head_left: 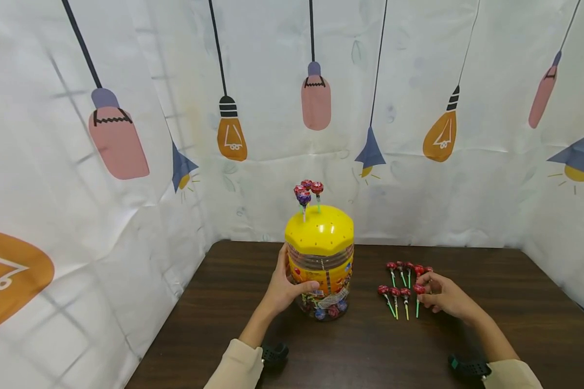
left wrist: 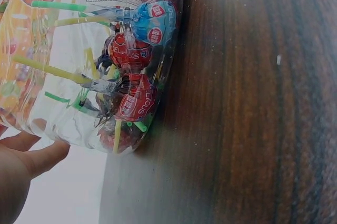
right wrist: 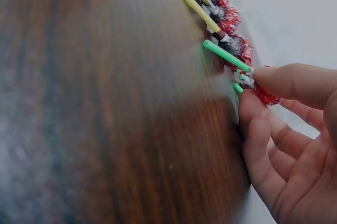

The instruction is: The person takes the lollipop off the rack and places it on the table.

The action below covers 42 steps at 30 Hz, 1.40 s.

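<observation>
A clear plastic jar (head_left: 327,275) with a yellow lid (head_left: 321,232) stands upright on the table. Several wrapped lollipops (head_left: 304,198) stick up from holes in the lid. My left hand (head_left: 283,289) grips the jar's left side, thumb across the front label. More lollipops (left wrist: 138,98) lie inside, heads at the bottom in the left wrist view. To the right, my right hand (head_left: 445,296) pinches a red lollipop (head_left: 418,289) with a green stick (right wrist: 226,56) between thumb and fingers, at the right end of the nearer row.
Two rows of red lollipops (head_left: 395,292) lie between the jar and my right hand, sticks toward me. The dark wooden table (head_left: 350,351) reaches back to a white curtain (head_left: 272,200) printed with lamps. A black band is on each wrist.
</observation>
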Each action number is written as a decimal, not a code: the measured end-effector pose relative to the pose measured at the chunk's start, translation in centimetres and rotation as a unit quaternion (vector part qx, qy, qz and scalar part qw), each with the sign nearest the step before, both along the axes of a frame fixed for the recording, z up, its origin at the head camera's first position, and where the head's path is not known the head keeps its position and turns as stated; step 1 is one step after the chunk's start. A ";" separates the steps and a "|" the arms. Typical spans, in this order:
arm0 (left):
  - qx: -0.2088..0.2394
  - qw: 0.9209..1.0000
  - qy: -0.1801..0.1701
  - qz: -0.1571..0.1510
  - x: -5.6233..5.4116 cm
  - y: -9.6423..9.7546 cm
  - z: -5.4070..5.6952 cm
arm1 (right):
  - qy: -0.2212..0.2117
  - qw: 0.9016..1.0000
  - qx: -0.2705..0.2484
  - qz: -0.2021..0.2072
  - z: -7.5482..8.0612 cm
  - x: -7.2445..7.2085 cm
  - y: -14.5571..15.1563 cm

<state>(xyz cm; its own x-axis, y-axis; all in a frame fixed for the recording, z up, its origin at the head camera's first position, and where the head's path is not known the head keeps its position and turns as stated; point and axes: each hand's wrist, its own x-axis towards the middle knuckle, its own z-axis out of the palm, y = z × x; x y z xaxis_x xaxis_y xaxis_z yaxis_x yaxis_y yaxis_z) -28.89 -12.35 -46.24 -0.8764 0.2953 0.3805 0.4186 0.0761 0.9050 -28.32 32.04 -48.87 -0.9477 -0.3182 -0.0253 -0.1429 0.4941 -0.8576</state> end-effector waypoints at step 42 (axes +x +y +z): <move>0.000 1.000 -0.007 0.001 0.0 0.0 0.0 | 0.015 0.999 0.031 0.022 2.4 0.5 -0.3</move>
<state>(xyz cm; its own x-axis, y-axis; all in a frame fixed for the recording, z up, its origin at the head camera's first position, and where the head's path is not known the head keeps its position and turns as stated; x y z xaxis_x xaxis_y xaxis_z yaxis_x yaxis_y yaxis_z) -28.89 -12.36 -46.29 -0.8821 0.2929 0.3689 0.4066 0.0778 0.9103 -27.84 31.73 -46.50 -0.9335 -0.3581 -0.0181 -0.1906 0.5383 -0.8209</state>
